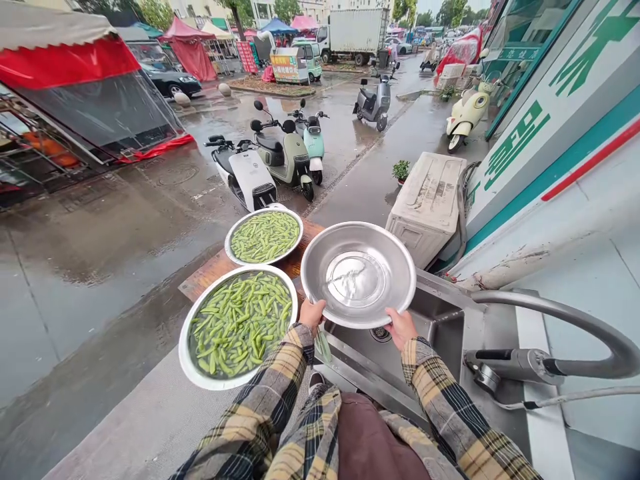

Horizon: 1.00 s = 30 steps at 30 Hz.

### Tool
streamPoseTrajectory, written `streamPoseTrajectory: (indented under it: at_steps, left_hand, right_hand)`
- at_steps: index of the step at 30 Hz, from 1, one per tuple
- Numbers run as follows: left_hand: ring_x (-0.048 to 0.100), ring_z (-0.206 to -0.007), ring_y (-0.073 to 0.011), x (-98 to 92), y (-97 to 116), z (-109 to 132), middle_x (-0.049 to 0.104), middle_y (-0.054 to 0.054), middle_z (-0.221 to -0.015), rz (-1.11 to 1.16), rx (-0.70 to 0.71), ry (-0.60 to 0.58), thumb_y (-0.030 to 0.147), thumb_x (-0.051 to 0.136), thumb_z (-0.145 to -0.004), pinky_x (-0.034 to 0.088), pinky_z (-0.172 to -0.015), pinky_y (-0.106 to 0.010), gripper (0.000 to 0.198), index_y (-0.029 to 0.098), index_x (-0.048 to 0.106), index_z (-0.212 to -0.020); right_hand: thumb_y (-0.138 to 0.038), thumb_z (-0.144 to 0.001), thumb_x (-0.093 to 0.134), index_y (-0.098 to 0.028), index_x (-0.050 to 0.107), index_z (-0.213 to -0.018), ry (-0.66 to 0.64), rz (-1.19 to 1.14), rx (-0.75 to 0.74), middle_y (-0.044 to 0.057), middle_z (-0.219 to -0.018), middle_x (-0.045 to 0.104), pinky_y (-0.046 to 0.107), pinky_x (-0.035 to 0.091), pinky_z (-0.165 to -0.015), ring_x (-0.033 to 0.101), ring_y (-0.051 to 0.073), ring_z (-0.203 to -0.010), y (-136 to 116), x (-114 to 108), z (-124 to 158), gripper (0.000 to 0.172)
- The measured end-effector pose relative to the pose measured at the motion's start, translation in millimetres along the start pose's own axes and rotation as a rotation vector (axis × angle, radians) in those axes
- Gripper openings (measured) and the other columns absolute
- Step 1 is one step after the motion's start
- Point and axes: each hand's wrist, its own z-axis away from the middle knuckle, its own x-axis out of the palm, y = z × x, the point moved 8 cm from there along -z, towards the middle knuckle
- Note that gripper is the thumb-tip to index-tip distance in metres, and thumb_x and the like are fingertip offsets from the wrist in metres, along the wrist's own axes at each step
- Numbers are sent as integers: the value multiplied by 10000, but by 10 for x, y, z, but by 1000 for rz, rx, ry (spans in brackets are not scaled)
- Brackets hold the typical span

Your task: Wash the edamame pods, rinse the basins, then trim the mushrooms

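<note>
A wide metal basin (357,230) is held out in front of me, tilted toward me, with only a bright wet-looking sheen on its bottom. My left hand (312,315) grips its near rim on the left, and my right hand (401,328) grips it on the right. To the left stand two more basins full of green pods in water: a nearer basin of pods (243,327) and a farther basin of pods (265,237). Part of the sink (445,320) shows beneath and to the right of the held basin.
A wooden table (203,275) bears the pod basins. A faucet (530,365) with a curved spout stands right of the sink. An air-conditioner unit (427,200) sits beyond it by the wall. Several scooters (283,153) are parked on wet pavement ahead.
</note>
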Motion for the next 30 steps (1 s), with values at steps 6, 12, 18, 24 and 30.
streamPoseTrajectory:
  at_steps: [6,12,18,24,30]
  left_hand:
    - [372,-308,-52,-135,8,-247,469,81,-498,13,-29,44,173,596,-755,245,-335,-169,305,130,529,-1050]
    - [398,-319,-61,-258,33,-379,459,84,-507,44,-40,81,251,607,-800,224,-334,-175,306,143,512,-1071]
    - [404,-327,-57,-367,13,-380,448,84,-531,84,-52,53,380,542,-893,209,-333,-173,282,156,490,-1055]
    - [409,-319,-43,-393,19,-320,501,75,-595,112,-51,-1,489,624,-848,189,-326,-177,420,162,485,-1073]
    - [398,-308,-30,-447,-67,-83,639,-1,-682,155,-61,-157,492,586,-864,165,-313,-170,387,162,489,-1041]
  right_hand:
    - [-186,-625,682,-190,626,-853,-29,25,4,40,-766,745,319,590,-640,713,230,-800,-41,317,-202,234]
    - [-204,-680,711,-182,649,-941,-110,114,22,53,-795,747,323,602,-640,712,223,-786,-137,626,-348,269]
    - [-291,-686,787,-188,644,-997,-152,220,78,79,-811,733,354,611,-577,700,229,-719,-286,903,-516,357]
    - [-343,-684,814,-171,648,-1012,-151,273,97,126,-876,722,389,622,-594,696,261,-790,-389,992,-577,407]
    - [-400,-673,826,-231,657,-1104,-142,288,79,105,-1011,703,376,622,-625,684,237,-816,-386,888,-428,492]
